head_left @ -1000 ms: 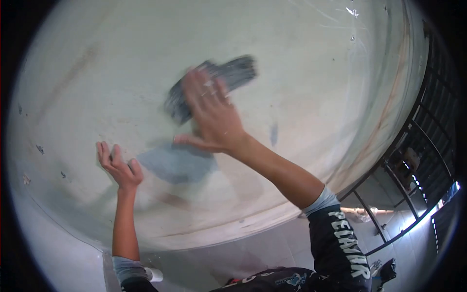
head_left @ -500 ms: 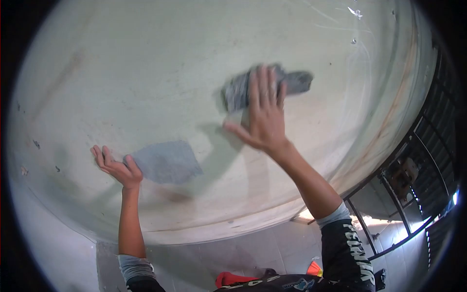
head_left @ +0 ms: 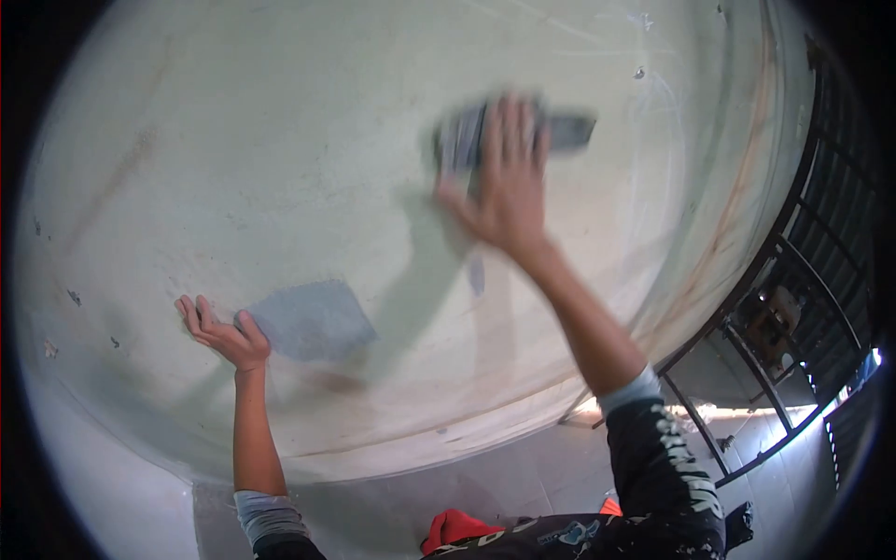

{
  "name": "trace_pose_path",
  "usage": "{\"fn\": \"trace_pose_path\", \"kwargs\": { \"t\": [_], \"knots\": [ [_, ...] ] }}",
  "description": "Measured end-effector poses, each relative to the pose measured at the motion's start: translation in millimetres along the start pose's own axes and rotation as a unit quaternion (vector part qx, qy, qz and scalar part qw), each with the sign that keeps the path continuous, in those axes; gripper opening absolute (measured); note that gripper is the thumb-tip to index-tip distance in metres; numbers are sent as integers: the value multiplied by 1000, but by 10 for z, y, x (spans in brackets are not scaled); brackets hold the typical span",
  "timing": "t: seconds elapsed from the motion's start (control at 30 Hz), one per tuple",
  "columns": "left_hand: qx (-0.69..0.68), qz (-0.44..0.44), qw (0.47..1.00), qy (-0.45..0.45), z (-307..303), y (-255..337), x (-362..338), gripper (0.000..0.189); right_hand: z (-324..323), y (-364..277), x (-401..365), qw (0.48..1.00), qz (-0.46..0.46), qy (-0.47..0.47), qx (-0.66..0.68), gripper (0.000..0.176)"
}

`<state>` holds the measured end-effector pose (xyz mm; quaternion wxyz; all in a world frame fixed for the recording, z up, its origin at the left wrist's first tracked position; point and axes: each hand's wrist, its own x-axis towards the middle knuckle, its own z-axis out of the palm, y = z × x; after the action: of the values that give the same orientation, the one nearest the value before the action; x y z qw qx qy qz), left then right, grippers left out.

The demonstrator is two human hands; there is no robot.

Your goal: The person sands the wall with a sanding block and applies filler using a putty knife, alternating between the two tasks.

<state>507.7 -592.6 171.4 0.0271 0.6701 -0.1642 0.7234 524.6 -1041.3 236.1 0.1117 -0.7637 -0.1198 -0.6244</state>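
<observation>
A large pale green-white wall surface (head_left: 317,168) fills most of the view, with scuffs and stains on it. My right hand (head_left: 509,201) lies fairly flat over a dark grey rag (head_left: 570,133), pressing it against that surface; motion blurs both. Ends of the rag stick out on either side of the fingers. Lower left, my left hand (head_left: 224,334) rests on the surface with fingers apart, holding nothing. Beside its thumb is a flat, grey, rough-edged patch (head_left: 313,322) on the wall.
A dark metal frame (head_left: 761,378) stands at the right, near corrugated sheeting. Grey floor tiles (head_left: 569,467) show below the wall's lower edge. Something red (head_left: 457,527) is at the bottom, by my shirt. Small chips mark the wall's left side.
My right hand has moved up the wall with the rag. My left hand stays in about the same place. The view has shifted slightly.
</observation>
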Motion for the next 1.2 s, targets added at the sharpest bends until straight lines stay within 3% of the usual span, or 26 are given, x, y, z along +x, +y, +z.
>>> {"fn": "trace_pose_path", "kwargs": {
  "t": [0.07,0.13,0.33,0.43,0.5,0.6,0.67,0.8,0.87,0.97,1.03,1.13,1.2],
  "knots": [
    [-4,2,1000,4,-32,-36,-2,69,73,-100,-811,995,-5,-103,6,118],
    [4,8,1000,-2,-15,-36,-1,70,-100,-3,-733,991,-25,-133,-16,115],
    [20,-8,1000,-1,-8,-42,-46,68,-351,731,1356,993,29,112,11,100],
    [15,0,1000,-1,-14,-62,-44,67,-365,664,1489,990,55,124,28,100],
    [6,-11,1000,5,5,-66,-68,67,-124,451,999,995,25,93,-19,103],
    [0,-19,1000,2,-24,-1,-42,67,-61,-182,-129,994,-43,-97,39,112],
    [4,-15,1000,1,-16,-27,-25,67,-85,-78,-189,987,-76,-140,26,111],
    [13,-7,1000,3,-6,-42,-27,68,-236,781,1160,994,-20,100,-49,101],
    [23,-11,1000,-7,-30,-36,-24,68,-396,790,1567,992,39,118,-26,98],
    [19,0,1000,-5,-41,-33,-38,67,-211,534,1247,995,38,87,-20,102],
    [24,1,1000,-2,-32,-33,-21,67,48,158,422,999,-7,44,-32,108],
    [16,8,1000,-7,-32,-38,-11,68,124,-205,-753,995,-33,-97,16,110],
    [16,4,1000,-10,-42,-37,-29,68,-45,-59,-655,988,-66,-141,-15,106]
  ]
}}
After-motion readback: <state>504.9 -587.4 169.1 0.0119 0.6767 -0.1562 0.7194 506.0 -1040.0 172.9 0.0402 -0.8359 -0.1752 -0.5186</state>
